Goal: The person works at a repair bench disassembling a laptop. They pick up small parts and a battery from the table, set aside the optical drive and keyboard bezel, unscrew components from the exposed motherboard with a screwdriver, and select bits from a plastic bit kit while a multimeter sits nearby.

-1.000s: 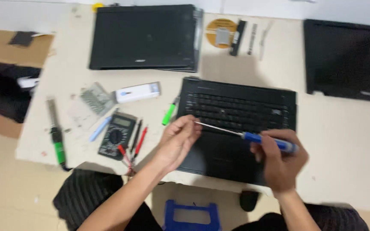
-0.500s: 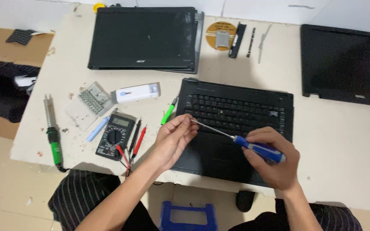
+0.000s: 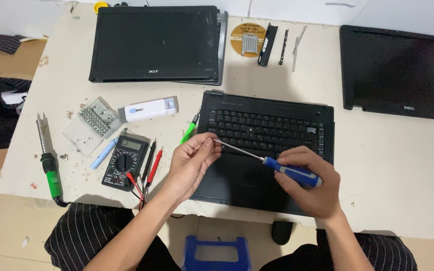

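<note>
My right hand (image 3: 311, 186) grips the blue handle of a screwdriver (image 3: 291, 171) over the palm rest of a black laptop base (image 3: 264, 145) with its keyboard showing. The thin metal shaft runs up and left to my left hand (image 3: 191, 163), whose fingertips pinch the tip at the keyboard's lower left corner. Whether a screw sits between those fingers is too small to tell. Both hands hover just above the laptop base, near the table's front edge.
Left of the laptop lie a green pen (image 3: 189, 132), a multimeter (image 3: 124, 161) with red and black probes, a bit case (image 3: 91, 124), a white tool (image 3: 147, 109) and a soldering iron (image 3: 49, 165). Two detached black screens (image 3: 156, 44) (image 3: 398, 73) lie at the back, beside a disc (image 3: 247, 39) and small strips. A blue stool (image 3: 216, 253) stands below.
Both hands have stayed over the laptop base with little shift. The screwdriver remains between them; the view has moved slightly, so the table sits a little differently in frame.
</note>
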